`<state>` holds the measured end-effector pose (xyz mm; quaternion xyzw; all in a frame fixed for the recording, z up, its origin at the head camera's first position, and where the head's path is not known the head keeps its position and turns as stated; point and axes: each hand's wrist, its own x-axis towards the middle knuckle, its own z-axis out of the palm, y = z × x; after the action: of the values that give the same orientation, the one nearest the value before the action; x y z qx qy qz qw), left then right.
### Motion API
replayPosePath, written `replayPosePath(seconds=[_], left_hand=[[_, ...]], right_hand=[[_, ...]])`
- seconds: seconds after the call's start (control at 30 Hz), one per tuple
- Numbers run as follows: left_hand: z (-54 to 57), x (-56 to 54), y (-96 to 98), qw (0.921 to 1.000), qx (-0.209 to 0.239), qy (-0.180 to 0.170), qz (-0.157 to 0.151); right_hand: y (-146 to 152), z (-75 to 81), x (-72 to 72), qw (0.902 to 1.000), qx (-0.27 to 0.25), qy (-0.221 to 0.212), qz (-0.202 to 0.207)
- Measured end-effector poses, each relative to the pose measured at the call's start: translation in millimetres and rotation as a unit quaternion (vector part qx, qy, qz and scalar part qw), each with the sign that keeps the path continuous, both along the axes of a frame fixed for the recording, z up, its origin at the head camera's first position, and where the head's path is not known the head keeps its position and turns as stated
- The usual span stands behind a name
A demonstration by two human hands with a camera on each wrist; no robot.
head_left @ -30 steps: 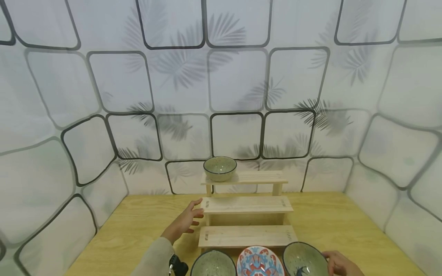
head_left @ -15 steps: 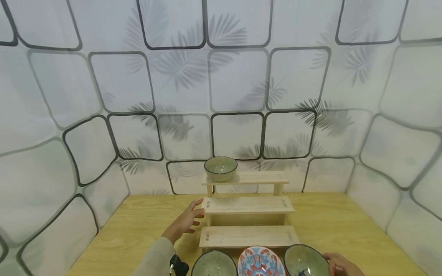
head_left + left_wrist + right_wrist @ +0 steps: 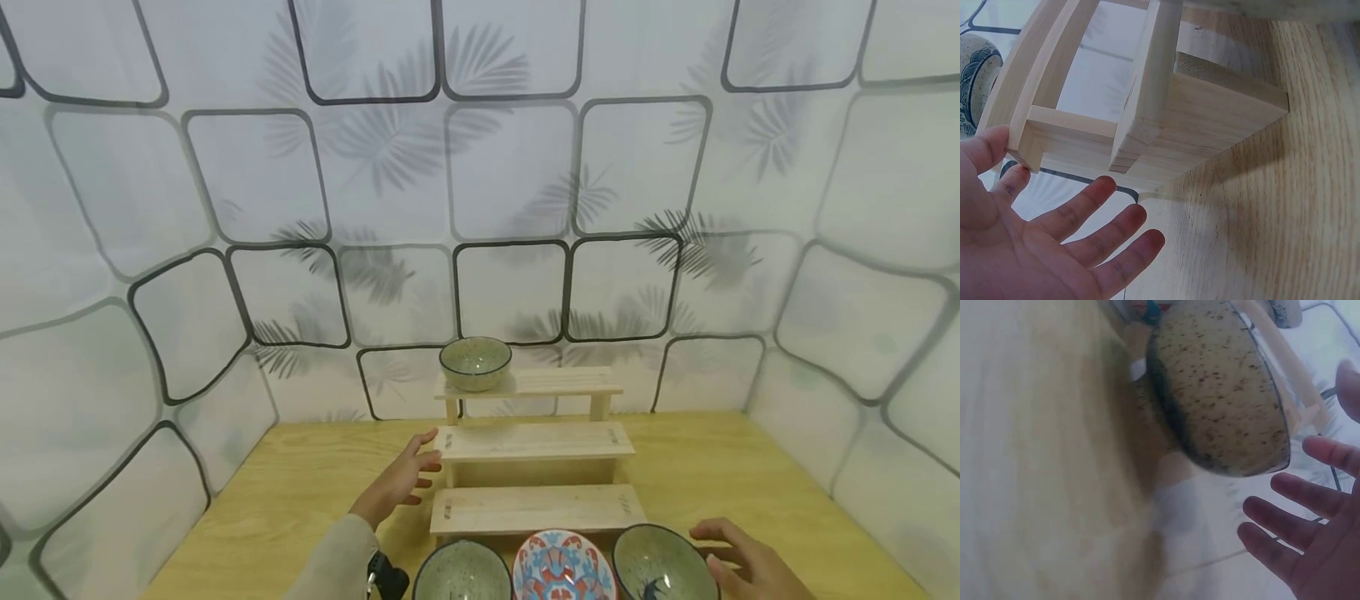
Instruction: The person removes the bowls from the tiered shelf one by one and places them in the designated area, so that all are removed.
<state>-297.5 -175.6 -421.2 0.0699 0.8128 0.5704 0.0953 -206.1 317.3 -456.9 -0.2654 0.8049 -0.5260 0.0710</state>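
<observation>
– What's biggest on the table [image 3: 262, 508]?
– The stepped wooden rack [image 3: 534, 454]; left hand [image 3: 401, 479], fingers spread, just beside its left end.
– And the right hand [image 3: 742, 562]?
– Fingers spread, just beside the speckled green bowl [image 3: 660, 567], not touching.

A pale wooden bench [image 3: 300, 492] carried a three-step wooden stand [image 3: 534, 475] near its back. Three bowls stood in a row at the front edge: a speckled green bowl [image 3: 462, 573], a red-and-blue patterned bowl [image 3: 563, 567], and a green bowl [image 3: 658, 565].
</observation>
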Motion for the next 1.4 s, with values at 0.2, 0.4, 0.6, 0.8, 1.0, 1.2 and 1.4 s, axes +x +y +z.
replayPosePath(seconds=[0.2,0.4,0.6,0.8,1.0,1.2,1.4], left_hand=[[0.5,-0.8,-0.3,1.0,-0.001,0.001,0.0],[-0.7,-1.0,-1.5,1.0,-0.001,0.0,0.003],[3.1,0.8,-0.5,1.0,-0.002,0.002,-0.002],[0.2,-1.2,-2.5,1.0,-0.005,0.004,-0.004],[-5.6,-4.0,-5.6,0.9999,-0.003,0.007,-0.008],[-6.2,-3.5,-5.4,0.9999,-0.005,0.011,-0.004],[-5.6,-4.8,-4.1,1.0,-0.001,0.008,0.003]], right_hand=[[-13.9,26.2,-11.1,0.994,-0.037,0.096,0.037],[-37.1,52.8,-27.5,0.9853,-0.096,0.109,0.089],[-62.2,70.1,-42.9,0.9781,-0.08,0.187,0.043],[-83.6,73.6,-60.6,0.9713,-0.075,0.226,-0.001],[-107.5,78.5,-72.4,0.9719,-0.05,0.23,-0.012],[-129.6,84.8,-81.1,0.9732,-0.025,0.225,-0.038],[-151.0,96.9,-89.6,0.9698,-0.026,0.233,-0.066]])
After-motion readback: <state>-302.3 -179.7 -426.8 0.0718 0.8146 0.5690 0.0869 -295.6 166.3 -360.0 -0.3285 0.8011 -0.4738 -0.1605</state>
